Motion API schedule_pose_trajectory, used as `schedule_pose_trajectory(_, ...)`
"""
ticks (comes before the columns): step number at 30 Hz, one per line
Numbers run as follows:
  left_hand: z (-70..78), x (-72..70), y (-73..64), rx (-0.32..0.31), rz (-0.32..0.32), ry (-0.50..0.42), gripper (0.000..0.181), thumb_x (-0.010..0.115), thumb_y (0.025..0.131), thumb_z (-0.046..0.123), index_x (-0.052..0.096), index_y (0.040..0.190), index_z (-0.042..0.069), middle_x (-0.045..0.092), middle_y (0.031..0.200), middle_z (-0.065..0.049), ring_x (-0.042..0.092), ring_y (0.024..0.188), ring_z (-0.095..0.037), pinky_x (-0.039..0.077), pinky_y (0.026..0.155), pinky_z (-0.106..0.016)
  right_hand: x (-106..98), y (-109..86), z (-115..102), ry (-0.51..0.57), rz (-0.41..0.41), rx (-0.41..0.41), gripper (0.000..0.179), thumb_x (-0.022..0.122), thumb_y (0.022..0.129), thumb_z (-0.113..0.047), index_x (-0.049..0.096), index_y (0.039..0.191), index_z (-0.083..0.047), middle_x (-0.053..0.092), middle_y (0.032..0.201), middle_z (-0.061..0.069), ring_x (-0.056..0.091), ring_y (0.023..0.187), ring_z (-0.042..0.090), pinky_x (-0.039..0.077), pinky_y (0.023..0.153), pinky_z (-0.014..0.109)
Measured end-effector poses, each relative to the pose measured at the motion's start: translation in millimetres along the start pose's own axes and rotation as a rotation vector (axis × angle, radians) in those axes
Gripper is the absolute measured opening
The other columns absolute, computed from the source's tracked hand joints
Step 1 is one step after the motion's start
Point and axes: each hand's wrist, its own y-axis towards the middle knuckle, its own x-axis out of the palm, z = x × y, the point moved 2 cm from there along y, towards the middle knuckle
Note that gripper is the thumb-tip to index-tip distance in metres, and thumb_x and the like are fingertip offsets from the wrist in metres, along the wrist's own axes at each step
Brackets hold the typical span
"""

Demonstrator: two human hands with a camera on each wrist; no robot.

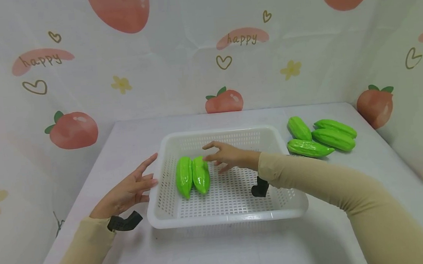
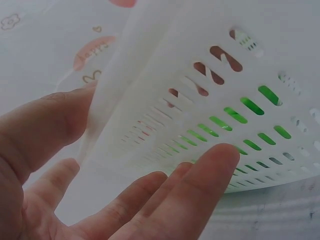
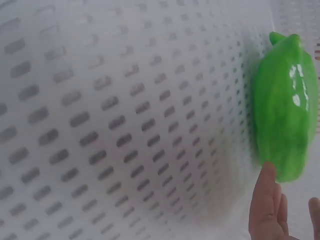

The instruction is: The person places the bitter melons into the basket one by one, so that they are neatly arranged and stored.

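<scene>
Two bright green, ridged vegetables, shaped like bitter melons, lie side by side in a white perforated basket (image 1: 238, 218): a left one (image 1: 184, 177) and a right one (image 1: 201, 175). My right hand (image 1: 230, 154) hovers over the basket, its fingers extended and parted by the upper end of the right one. In the right wrist view a fingertip (image 3: 267, 172) meets or overlaps the lower end of a green vegetable (image 3: 284, 110); contact is unclear. At the basket's left rim is my left hand (image 1: 130, 191), fingers spread, its tips at the outer wall (image 2: 260, 145).
Several more green vegetables (image 1: 334, 139) lie in a group on the white table (image 1: 222, 252), to the right of the basket. Behind the table hangs a pale cloth (image 1: 175, 68) with printed fruit and hearts. A black wrist mount (image 1: 126, 221) sticks out from the left sleeve.
</scene>
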Motion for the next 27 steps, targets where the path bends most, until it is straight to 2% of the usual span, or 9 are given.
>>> schedule_pose_trajectory(9, -0.9, -0.2, -0.3, -0.004, 0.011, 0.012, 0.078, 0.055, 0.098, 0.011, 0.009, 0.154, 0.041, 0.056, 0.133, -0.001, 0.067, 0.104, -0.023, 0.056, 0.085, -0.046, -19, -14.9, -22, -0.01, -0.034, -0.043, 0.047, 0.062, 0.095, -0.025, 0.048, 0.136, -0.006, 0.052, 0.137, 0.015, 0.048, 0.125, 0.039, 0.056, 0.088, 0.043)
schedule_pose_trajectory(14, 0.1, 0.4, -0.1, -0.013, 0.024, 0.025, 0.079, 0.057, 0.098, 0.012, 0.01, 0.154, 0.042, 0.056, 0.133, -0.001, 0.067, 0.104, -0.022, 0.057, 0.084, -0.043, -34, -28.5, -39, -0.013, -0.039, -0.09, 0.046, 0.061, 0.095, -0.023, 0.049, 0.135, -0.005, 0.053, 0.133, 0.013, 0.054, 0.113, 0.031, 0.054, 0.091, 0.045)
schedule_pose_trajectory(16, 0.5, 0.4, -0.1, -0.02, 0.031, 0.032, 0.079, 0.058, 0.097, 0.012, 0.011, 0.153, 0.043, 0.056, 0.133, -0.001, 0.067, 0.104, -0.021, 0.058, 0.083, -0.041, -42, -35.1, -47, -0.002, -0.039, -0.117, 0.046, 0.061, 0.095, -0.022, 0.048, 0.136, -0.004, 0.052, 0.133, 0.013, 0.054, 0.109, 0.028, 0.054, 0.092, 0.044)
schedule_pose_trajectory(20, 1.2, 0.3, 0.1, -0.025, 0.035, 0.037, 0.079, 0.058, 0.097, 0.012, 0.011, 0.153, 0.043, 0.057, 0.132, -0.001, 0.067, 0.103, -0.021, 0.058, 0.082, -0.04, -60, -48.6, -59, 0.013, -0.027, -0.182, 0.044, 0.06, 0.095, -0.019, 0.047, 0.134, -0.004, 0.05, 0.137, 0.014, 0.052, 0.114, 0.031, 0.054, 0.092, 0.043)
schedule_pose_trajectory(27, 1.1, -0.3, 0.7, -0.021, 0.032, 0.039, 0.079, 0.057, 0.097, 0.012, 0.01, 0.154, 0.041, 0.056, 0.132, -0.001, 0.067, 0.103, -0.022, 0.058, 0.083, -0.042, -96, -67.1, -70, 0.007, 0.033, -0.324, 0.04, 0.055, 0.097, -0.013, 0.045, 0.133, -0.001, 0.048, 0.137, 0.018, 0.053, 0.117, 0.03, 0.054, 0.093, 0.043)
